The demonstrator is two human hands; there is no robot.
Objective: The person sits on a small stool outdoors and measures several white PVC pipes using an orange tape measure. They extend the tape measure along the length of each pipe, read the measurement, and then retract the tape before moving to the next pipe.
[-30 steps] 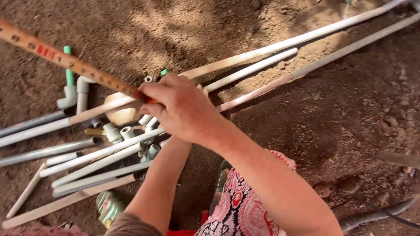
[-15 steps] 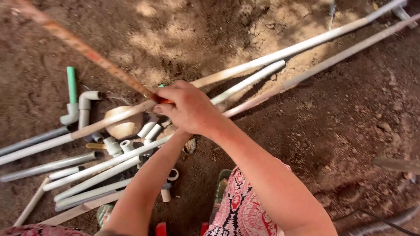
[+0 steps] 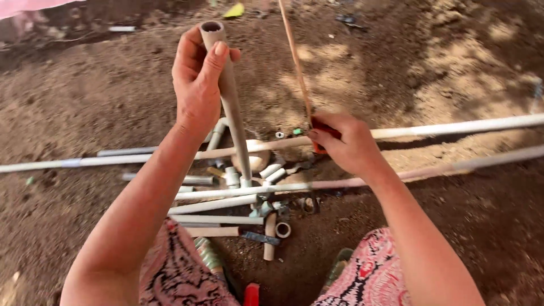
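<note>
The person's left hand (image 3: 198,85) is raised well above the ground, forearm stretched up and forward, its fingers (image 3: 215,59) wrapped tight around the upper end of a short beige plastic pipe (image 3: 232,107). The pipe stands nearly upright, tilted a little, with its open round mouth at the top just above the thumb and its lower end down among the clutter of pipe pieces. The right hand (image 3: 343,144) sits lower and to the right, wrist bent, fingers closed on the red handle (image 3: 326,129) of a thin reddish-brown rod (image 3: 296,62) that runs up and away from the hand towards the top of the view. Below both hands lies a loose pile of white and grey pipe offcuts and elbow fittings (image 3: 243,198) on the bare brown dirt ground (image 3: 442,56). Two long white pipes (image 3: 453,127) stretch across the dirt from left to right, passing just behind the right hand. The person's knees, in red patterned cloth (image 3: 368,277), show at the bottom edge.
</note>
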